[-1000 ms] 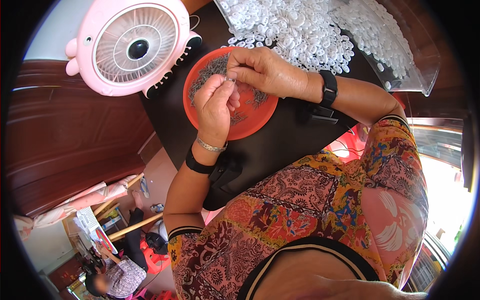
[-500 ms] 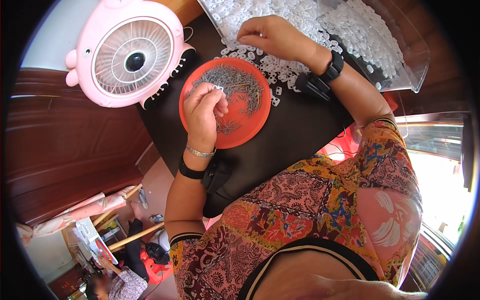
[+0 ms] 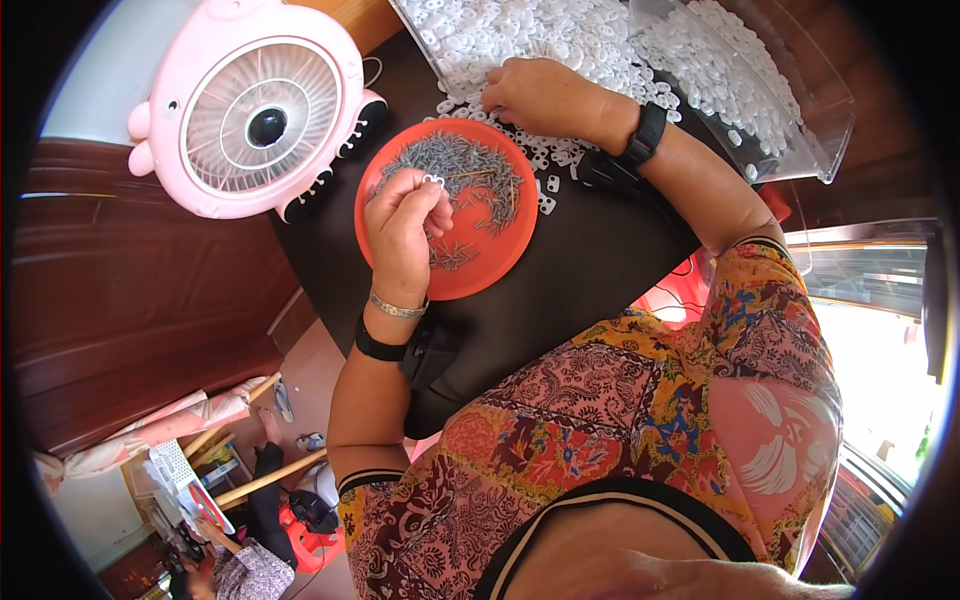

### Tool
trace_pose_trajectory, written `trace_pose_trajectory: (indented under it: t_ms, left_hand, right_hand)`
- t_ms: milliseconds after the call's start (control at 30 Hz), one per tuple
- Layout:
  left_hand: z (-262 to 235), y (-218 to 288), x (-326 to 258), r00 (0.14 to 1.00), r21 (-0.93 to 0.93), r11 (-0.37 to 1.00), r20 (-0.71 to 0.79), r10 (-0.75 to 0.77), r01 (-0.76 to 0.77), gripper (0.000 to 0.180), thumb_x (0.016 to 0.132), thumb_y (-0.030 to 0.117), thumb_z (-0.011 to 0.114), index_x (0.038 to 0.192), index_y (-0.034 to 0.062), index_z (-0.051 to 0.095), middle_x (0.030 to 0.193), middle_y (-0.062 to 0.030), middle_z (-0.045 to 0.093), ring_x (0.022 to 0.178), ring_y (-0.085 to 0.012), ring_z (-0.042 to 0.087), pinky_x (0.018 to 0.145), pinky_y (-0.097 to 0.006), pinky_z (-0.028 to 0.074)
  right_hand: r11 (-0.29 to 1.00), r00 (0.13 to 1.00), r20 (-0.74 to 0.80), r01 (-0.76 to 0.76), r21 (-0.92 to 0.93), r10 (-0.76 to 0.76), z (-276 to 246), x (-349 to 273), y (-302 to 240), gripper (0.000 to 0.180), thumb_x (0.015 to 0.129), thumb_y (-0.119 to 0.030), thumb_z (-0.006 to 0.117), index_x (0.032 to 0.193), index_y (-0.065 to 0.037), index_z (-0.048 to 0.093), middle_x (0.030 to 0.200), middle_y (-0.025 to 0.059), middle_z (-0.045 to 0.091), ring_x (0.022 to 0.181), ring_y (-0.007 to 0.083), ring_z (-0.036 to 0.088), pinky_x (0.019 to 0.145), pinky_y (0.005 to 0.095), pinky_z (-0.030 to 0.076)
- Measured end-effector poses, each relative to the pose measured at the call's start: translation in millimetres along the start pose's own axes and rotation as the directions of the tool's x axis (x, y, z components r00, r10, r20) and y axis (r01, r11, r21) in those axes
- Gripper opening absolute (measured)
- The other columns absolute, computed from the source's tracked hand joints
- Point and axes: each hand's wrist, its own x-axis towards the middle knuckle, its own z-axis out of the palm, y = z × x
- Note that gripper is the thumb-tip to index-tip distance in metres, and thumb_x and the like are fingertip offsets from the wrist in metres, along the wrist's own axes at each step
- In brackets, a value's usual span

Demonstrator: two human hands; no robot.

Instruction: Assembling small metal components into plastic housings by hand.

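My left hand [image 3: 403,228] is closed over an orange-red plate [image 3: 488,272]. Between its thumb and fingers it pinches a small white plastic piece with holes [image 3: 433,180]. Many grey screws [image 3: 440,155] lie on the plate, along with a few thin yellowish bits. My right hand [image 3: 552,97] is at the near edge of a large heap of similar white pieces [image 3: 560,30], its fingers curled and pointing down. Whatever lies between those fingertips is hidden.
A pink animal-shaped fan [image 3: 267,127] stands left of the plate on the black table [image 3: 570,260]. A clear plastic tray [image 3: 825,150] of white pieces is at the far right. Another person [image 3: 255,572] sits at the lower left near a red stool [image 3: 318,545].
My right hand has lowered toward the loose white pieces and shifted slightly nearer to me, its fingers more closed. My left hand keeps the white piece in almost the same spot.
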Motion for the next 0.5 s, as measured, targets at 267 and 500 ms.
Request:
trace_pose_trajectory:
  t_ms: [267, 500]
  left_hand:
    - [-2.1, 1.7, -1.8, 1.0, 0.004, 1.0, 0.013, 0.005, -0.005, 0.016, 0.087, 0.012, 0.051, 0.074, 0.0026, 0.055, 0.066, -0.004, 0.058, 0.056, -0.0094, 0.051, 0.053, -0.022, 0.04]
    - [1.2, 0.7, -3.7, 0.996, -0.063, 0.997, 0.07, 0.056, -0.052, 0.016, 0.087, 0.011, 0.049, 0.078, 0.0007, 0.057, 0.077, -0.009, 0.063, 0.068, -0.014, 0.059, 0.06, -0.024, 0.044]
  right_hand:
    - [0.983, 0.999, -0.036, -0.028, 0.182, 0.035, -5.1, 1.6, -4.1, 0.011, 0.082, -0.015, 0.063, 0.089, -0.006, 0.066, 0.082, 0.0087, 0.064, 0.08, 0.0269, 0.063, 0.072, 0.0363, 0.05]
    - [0.624, 0.995, -0.059, -0.006, 0.781, 0.083, -18.4, -2.7, -45.7, 0.013, 0.083, -0.008, 0.07, 0.094, -0.001, 0.068, 0.086, 0.0047, 0.068, 0.081, 0.0091, 0.062, 0.073, 0.0238, 0.05]
